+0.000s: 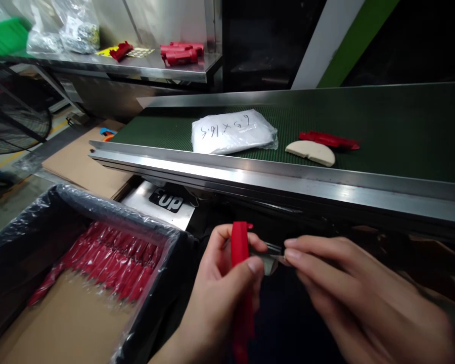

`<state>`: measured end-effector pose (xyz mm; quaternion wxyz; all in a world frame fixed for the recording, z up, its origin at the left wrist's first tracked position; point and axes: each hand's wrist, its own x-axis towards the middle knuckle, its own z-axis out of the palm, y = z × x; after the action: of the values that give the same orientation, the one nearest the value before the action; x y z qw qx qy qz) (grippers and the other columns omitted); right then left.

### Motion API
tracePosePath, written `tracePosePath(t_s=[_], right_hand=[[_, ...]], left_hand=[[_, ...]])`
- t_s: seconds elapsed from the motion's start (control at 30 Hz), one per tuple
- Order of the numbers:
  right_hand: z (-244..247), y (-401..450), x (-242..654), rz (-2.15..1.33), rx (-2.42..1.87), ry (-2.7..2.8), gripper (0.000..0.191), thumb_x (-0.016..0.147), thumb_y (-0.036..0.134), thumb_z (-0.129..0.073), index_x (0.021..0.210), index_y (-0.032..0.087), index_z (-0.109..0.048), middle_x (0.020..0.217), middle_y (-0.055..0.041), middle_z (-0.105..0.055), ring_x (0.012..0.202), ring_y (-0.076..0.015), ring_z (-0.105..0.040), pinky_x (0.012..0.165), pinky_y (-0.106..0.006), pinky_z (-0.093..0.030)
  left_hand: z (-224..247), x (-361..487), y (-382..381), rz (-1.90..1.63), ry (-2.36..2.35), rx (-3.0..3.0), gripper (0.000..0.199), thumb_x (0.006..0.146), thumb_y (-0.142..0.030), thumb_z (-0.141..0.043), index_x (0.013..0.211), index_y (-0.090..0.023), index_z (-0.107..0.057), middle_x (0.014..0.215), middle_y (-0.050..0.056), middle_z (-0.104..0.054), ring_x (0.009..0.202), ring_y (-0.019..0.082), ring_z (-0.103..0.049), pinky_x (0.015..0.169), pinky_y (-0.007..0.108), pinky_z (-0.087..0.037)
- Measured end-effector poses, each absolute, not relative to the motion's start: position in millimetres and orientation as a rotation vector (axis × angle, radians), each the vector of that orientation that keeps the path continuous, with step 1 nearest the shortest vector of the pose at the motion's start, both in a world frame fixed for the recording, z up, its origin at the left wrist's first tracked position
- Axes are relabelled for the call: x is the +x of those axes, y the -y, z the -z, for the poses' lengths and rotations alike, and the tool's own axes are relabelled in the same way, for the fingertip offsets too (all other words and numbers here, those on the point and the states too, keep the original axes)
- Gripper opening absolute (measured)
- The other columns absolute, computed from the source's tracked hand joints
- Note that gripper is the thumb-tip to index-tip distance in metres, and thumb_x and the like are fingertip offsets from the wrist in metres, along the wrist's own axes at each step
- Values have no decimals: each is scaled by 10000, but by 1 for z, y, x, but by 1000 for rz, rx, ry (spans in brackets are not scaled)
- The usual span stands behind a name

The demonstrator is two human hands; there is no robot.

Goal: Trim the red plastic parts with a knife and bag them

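A long, narrow red plastic part stands nearly upright in my left hand, its fingers and thumb closed around it. To the right, the fingertips of my right hand are pressed together on a thin, shiny sliver, too small and blurred to name. It reaches toward the red part; whether the two touch, I cannot tell. A pale grey-green piece shows between the hands, partly hidden. Both hands are in front of the conveyor's metal edge.
On the green conveyor belt lie a white plastic-wrapped pack, a beige half-disc and another red part. A lined bin at left holds bagged red parts and cardboard. Red parts rest on the steel shelf.
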<state>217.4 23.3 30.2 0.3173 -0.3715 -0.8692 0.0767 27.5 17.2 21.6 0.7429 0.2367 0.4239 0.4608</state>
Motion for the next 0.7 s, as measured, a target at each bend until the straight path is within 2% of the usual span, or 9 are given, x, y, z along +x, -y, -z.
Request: tracePosePath(t_s=[0.17, 0.4, 0.57, 0.7], right_hand=[[-35, -33, 212, -120, -941, 2295, 357, 851, 11, -510, 1170, 110, -637, 1066, -133, -651, 976, -204, -611, 747, -338, -526], [-35, -31, 214, -94, -946, 2310, 395, 839, 13, -513, 1195, 131, -636, 1079, -130, -666, 982, -213, -622, 736, -343, -527], [-28, -29, 216, -97, -924, 2281, 415, 834, 5, -531, 1218, 133, -621, 1085, -129, -655, 1003, -226, -599, 761, -369, -512], [-22, -27, 216, -80, -921, 2256, 417, 834, 0, -546, 1222, 135, -621, 1089, -129, -648, 989, -230, -596, 754, -376, -497]], left_hand=[[-24, 28, -3, -954, -948, 614, 333, 804, -375, -725, 992, -213, -504, 662, -47, -486, 468, 36, -382, 439, 147, -331], [-29, 32, -2, -933, -949, 587, 365, 777, -395, -759, 970, -207, -513, 663, -40, -489, 478, 35, -392, 449, 146, -328], [-26, 34, -2, -945, -890, 528, 359, 773, -375, -767, 954, -211, -504, 937, 10, -589, 472, 0, -414, 436, 136, -338], [-22, 35, -2, -955, -828, 509, 323, 794, -336, -746, 962, -216, -497, 944, -3, -581, 449, -5, -429, 421, 129, -344]])
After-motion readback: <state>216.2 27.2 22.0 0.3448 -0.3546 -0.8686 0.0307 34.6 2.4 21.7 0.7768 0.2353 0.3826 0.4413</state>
